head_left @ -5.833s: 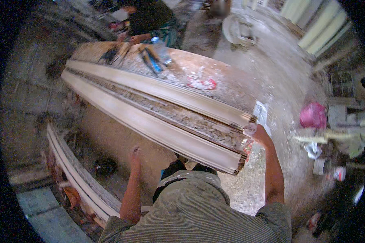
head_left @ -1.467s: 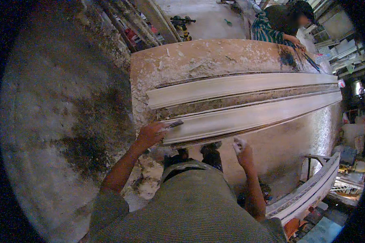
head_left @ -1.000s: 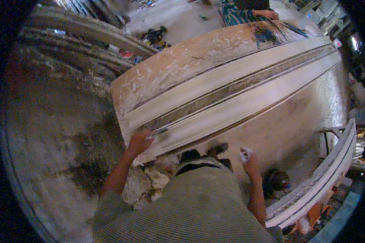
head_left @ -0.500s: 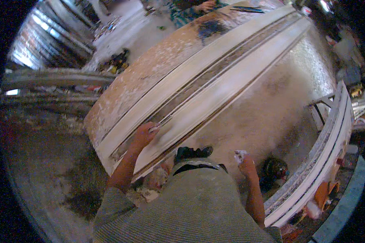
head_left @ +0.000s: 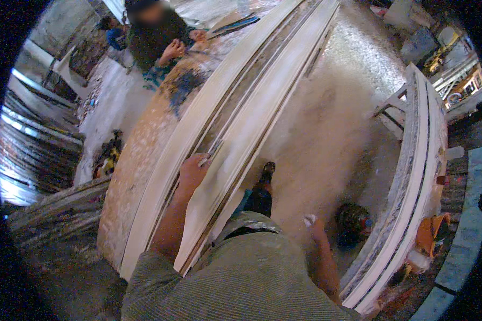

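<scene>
A long white moulding (head_left: pixel 251 115) with narrow grooves runs along the table from near my body to the far end. My left hand (head_left: pixel 194 170) is closed round a small, thin, pale-grey tool (head_left: pixel 204 159) and rests over the groove in the moulding. What kind of tool it is cannot be made out. Down at my right side hangs my right hand (head_left: pixel 317 229), fingers closed on a small crumpled white thing (head_left: pixel 309 219). It is away from the table, over the floor.
Across the dust-coated table (head_left: pixel 136 155) another person's hands (head_left: pixel 174 50) are near its far left edge, by some dark strips (head_left: pixel 235 25). On my right stands a second long white moulding (head_left: pixel 412 176) on a trestle (head_left: pixel 393 109). An orange bucket (head_left: pixel 432 235) and a dark round object (head_left: pixel 352 222) sit nearby.
The view has swung to the right, and one foot has come forward beside the table. My left hand stays at the groove, a little farther along; my right hand has dropped slightly lower.
</scene>
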Action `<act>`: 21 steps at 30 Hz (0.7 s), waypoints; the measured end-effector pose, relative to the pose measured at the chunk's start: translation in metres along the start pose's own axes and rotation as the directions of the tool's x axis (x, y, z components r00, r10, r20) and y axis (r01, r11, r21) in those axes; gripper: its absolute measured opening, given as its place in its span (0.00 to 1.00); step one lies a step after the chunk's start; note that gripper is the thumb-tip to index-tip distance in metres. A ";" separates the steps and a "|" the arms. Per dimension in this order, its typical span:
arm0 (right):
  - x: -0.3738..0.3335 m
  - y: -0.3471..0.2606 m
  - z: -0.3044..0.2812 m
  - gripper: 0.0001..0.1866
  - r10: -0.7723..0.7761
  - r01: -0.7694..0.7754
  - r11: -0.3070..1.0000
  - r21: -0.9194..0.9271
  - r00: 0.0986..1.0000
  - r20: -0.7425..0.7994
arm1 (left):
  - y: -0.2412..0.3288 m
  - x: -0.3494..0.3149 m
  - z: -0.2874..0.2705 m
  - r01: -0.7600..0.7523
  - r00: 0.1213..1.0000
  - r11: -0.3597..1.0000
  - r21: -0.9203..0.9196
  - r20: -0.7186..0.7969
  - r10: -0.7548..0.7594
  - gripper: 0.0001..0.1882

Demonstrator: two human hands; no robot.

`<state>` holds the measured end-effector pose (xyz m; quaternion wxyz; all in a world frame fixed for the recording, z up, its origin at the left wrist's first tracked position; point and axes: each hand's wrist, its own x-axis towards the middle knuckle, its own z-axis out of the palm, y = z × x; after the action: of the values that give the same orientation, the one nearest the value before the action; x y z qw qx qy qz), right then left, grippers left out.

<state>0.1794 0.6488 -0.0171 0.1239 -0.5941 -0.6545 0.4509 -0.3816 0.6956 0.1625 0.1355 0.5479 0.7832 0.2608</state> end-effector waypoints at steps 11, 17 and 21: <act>-0.046 0.093 -0.168 0.17 0.790 -0.712 0.439 0.548 0.596 0.142 | 0.127 0.301 0.101 0.044 0.994 0.996 -0.075 0.106 -0.036 0.15; 0.189 0.089 -0.230 0.17 0.135 -0.369 0.448 -0.814 0.928 -0.346 | 0.205 0.438 0.152 0.083 0.995 0.995 -0.059 0.061 -0.079 0.15; 0.439 -0.017 -0.312 0.21 -0.151 0.011 0.969 -0.247 0.817 -0.556 | 0.238 0.521 0.197 0.101 0.994 0.990 -0.094 0.050 -0.097 0.16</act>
<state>0.2707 1.1795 0.0069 0.2629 -0.6836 -0.6601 0.1669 -0.2853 1.2939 0.1707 0.1922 0.5068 0.7928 0.2787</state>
